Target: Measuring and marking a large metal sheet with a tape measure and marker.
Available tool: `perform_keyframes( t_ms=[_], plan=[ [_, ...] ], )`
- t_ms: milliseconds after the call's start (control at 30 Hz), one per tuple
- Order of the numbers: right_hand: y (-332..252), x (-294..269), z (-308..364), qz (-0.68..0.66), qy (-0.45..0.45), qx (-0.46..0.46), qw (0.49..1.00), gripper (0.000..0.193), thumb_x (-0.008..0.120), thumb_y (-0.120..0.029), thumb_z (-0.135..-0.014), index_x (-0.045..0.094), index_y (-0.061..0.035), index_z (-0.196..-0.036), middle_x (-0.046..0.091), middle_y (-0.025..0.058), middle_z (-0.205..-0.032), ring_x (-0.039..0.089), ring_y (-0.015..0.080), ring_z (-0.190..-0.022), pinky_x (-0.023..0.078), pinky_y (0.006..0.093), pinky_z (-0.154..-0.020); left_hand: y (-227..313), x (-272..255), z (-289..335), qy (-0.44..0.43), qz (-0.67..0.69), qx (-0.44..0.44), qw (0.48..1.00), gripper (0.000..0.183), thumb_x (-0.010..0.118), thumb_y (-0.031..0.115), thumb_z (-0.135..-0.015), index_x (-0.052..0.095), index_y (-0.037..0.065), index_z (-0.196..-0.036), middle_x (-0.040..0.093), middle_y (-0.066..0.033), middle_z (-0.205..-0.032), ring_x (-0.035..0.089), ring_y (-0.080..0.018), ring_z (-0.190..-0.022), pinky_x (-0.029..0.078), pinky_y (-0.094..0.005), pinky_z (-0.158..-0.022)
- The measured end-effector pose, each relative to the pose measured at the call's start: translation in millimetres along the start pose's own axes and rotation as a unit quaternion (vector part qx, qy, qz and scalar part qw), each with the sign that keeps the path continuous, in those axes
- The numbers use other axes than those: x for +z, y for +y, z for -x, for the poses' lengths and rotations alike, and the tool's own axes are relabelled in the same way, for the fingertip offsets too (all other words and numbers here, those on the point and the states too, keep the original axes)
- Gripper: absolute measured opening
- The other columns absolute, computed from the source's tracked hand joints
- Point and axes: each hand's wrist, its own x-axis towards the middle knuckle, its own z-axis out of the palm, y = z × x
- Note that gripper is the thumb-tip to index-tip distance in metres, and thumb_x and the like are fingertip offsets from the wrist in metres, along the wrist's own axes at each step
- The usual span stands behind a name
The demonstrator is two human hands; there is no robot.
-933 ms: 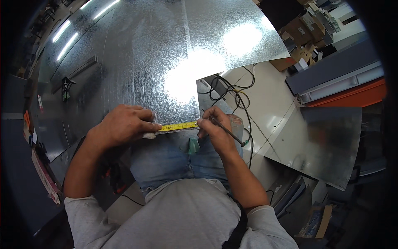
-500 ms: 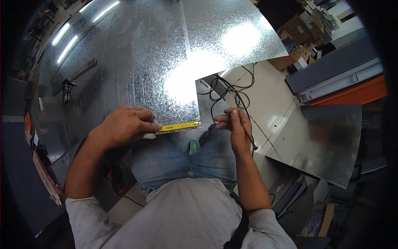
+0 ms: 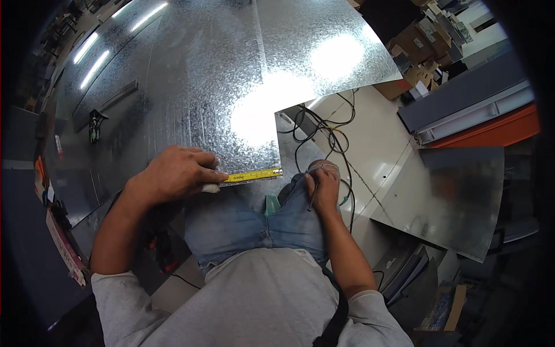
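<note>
A large shiny galvanized metal sheet (image 3: 191,87) lies before me, with a corner cut away at its near right. My left hand (image 3: 180,173) is closed at its near edge, pinching a yellow tape measure (image 3: 251,175) whose blade lies along that edge up to the corner. Part of a pale, whitish thing (image 3: 211,188) shows under its fingers. Beside my right knee, apart from the sheet, my right hand (image 3: 325,188) is curled around a thin dark rod (image 3: 312,201). Only a short end of the rod shows, and its tip is hard to make out.
Black cables (image 3: 332,136) lie looped on the tiled floor past the cut corner. Another metal sheet (image 3: 457,196) sticks out at the right, near a grey and orange panel stack (image 3: 480,115). Cardboard boxes (image 3: 413,46) stand far right. A green-and-black tool (image 3: 95,127) rests on the sheet's left.
My right hand has dropped toward my knee and turned over, its fingers curling in with the rod. My left hand and the tape measure stay almost where they were on the sheet's edge.
</note>
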Motion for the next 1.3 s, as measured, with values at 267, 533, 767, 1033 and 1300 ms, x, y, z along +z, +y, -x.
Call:
perform_keyframes(
  t_ms=[267, 533, 767, 1033, 1300],
  plan=[
    [15.0, 14.3, 1.1, -0.030, 0.024, 0.026, 0.999, 0.019, 0.067, -0.021, -0.099, 0.069, -0.0041, -0.092, 0.072, 0.0155, -0.093, 0.066, 0.0361, -0.095, 0.044, 0.0474, -0.092, -0.9, 3.8, 2.2, 0.020, -0.014, 0.008, 1.000, 0.030, 0.077, 0.026, -0.090, 0.079, 0.018, -0.118, 0.074, -0.0068, -0.112, 0.073, -0.0269, -0.105, 0.058, -0.0388, -0.087],
    [11.1, 10.9, 1.3, -0.034, 0.020, 0.036, 0.999, 0.019, 0.066, -0.019, -0.099, 0.066, -0.0029, -0.090, 0.069, 0.0178, -0.092, 0.064, 0.0387, -0.095, 0.044, 0.0492, -0.094, 2.1, 3.1, 2.5, 0.014, -0.002, -0.008, 1.000, 0.029, 0.077, 0.025, -0.090, 0.079, 0.019, -0.118, 0.073, -0.0062, -0.111, 0.073, -0.0262, -0.106, 0.058, -0.0386, -0.087],
    [11.2, 9.2, 1.6, -0.018, 0.017, 0.035, 0.999, 0.016, 0.068, -0.020, -0.097, 0.070, -0.0048, -0.092, 0.071, 0.0166, -0.091, 0.066, 0.0367, -0.094, 0.044, 0.0493, -0.092, -2.3, 8.0, 2.5, 0.050, -0.017, 0.020, 0.998, 0.028, 0.075, 0.026, -0.090, 0.079, 0.022, -0.117, 0.069, -0.0032, -0.099, 0.072, -0.0231, -0.095, 0.057, -0.0386, -0.076],
    [10.7, 9.8, 0.4, -0.042, 0.031, 0.020, 0.998, 0.016, 0.069, -0.021, -0.096, 0.069, -0.0056, -0.091, 0.070, 0.0158, -0.090, 0.065, 0.0368, -0.094, 0.043, 0.0500, -0.092, -4.7, 6.1, 2.2, 0.052, 0.007, 0.021, 0.998, 0.030, 0.076, 0.027, -0.089, 0.079, 0.022, -0.118, 0.069, -0.0033, -0.099, 0.072, -0.0236, -0.094, 0.056, -0.0392, -0.075],
    [11.1, 10.4, 0.0, -0.041, 0.037, 0.013, 0.998, 0.015, 0.071, -0.021, -0.095, 0.069, -0.0067, -0.091, 0.069, 0.0145, -0.091, 0.064, 0.0360, -0.095, 0.044, 0.0493, -0.092, -2.1, 0.9, 1.5, 0.009, 0.028, -0.009, 1.000, 0.031, 0.078, 0.025, -0.089, 0.080, 0.021, -0.119, 0.071, -0.0045, -0.104, 0.072, -0.0254, -0.098, 0.057, -0.0389, -0.082]
  ],
)
